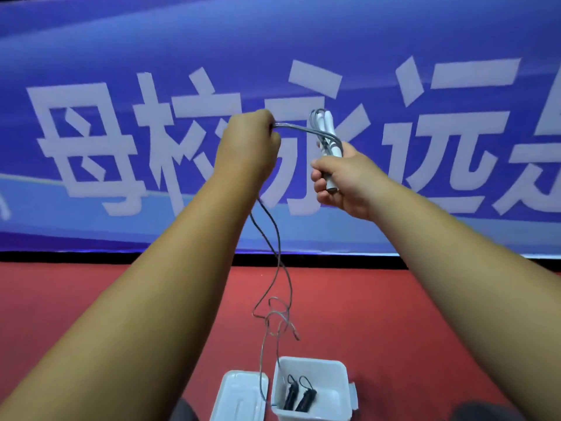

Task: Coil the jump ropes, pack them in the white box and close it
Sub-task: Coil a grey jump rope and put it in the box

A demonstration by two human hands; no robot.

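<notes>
Both arms were raised in front of the blue banner point(182, 50), well above the red floor point(409, 314). Right hand point(343, 180) was closed round the two pale handles point(329, 141), held side by side as one bundle, probably so they served as the core to wind on. Left hand point(252, 144) was fisted round several strands of the grey rope point(280, 268), drawn out sideways from the handles; the strands ran taut between the two hands, which looked like a turn being laid with tension kept on it. Below the left hand the slack hung down in two lines to a loose snarl in mid-air, then one line dropped on across the lid point(236, 399). Holding high seemed meant to let the slack hang free rather than drag, though the snarl could catch on a later turn. The box point(331, 378) stood open on the floor directly under the hands, with the lid lying inside-up just beside it on its left, handy for closing. A black rope point(299, 398) already lay in the box, its two handles together against the floor of it. Judgement: first rope packed, the grey one part-wound with much slack left; box not yet closed.
</notes>
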